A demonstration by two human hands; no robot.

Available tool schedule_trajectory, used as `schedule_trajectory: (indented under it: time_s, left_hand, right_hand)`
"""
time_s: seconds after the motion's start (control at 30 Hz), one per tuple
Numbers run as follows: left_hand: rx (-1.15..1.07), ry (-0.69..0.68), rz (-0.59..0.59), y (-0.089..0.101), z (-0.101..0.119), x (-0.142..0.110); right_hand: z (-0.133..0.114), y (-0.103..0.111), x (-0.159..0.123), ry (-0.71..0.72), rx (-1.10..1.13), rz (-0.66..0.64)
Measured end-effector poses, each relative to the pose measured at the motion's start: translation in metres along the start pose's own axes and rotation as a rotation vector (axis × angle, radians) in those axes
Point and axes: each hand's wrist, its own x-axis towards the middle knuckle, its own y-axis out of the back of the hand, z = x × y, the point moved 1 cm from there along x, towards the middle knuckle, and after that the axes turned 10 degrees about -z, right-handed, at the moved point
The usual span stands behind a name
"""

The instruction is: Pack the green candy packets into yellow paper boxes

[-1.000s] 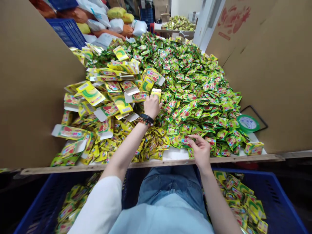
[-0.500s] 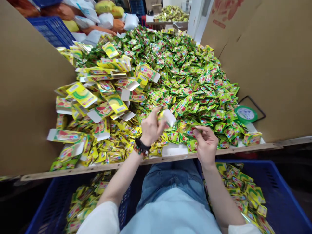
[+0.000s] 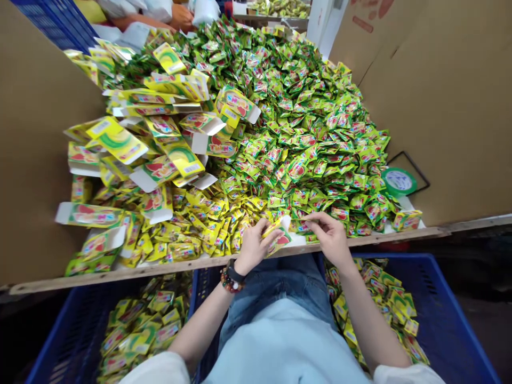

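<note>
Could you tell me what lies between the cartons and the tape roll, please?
Heaped green packets lie between the cartons and the tape roll, in the head view.

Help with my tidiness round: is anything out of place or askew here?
The green tape roll looks oddest, lying beside the candy-like packets near the right cardboard wall. The yellow boxes lie askew, some flaps open, though perhaps that's normal.
</note>
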Motion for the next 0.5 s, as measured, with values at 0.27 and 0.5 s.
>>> schedule_trajectory:
  time_s: [0.27,0.5]
  left_hand:
    - [0.107,-0.226,-0.092,-0.011,0.003,-0.008]
    - [0.309,-0.319,0.040,-0.027,0.006,-0.020]
  right_hand:
    - [-0.013,-0.016,-0.009,0.061,-0.502,-0.172]
    - [-0.015,-0.030,-0.014,0.339,-0.527,0.173]
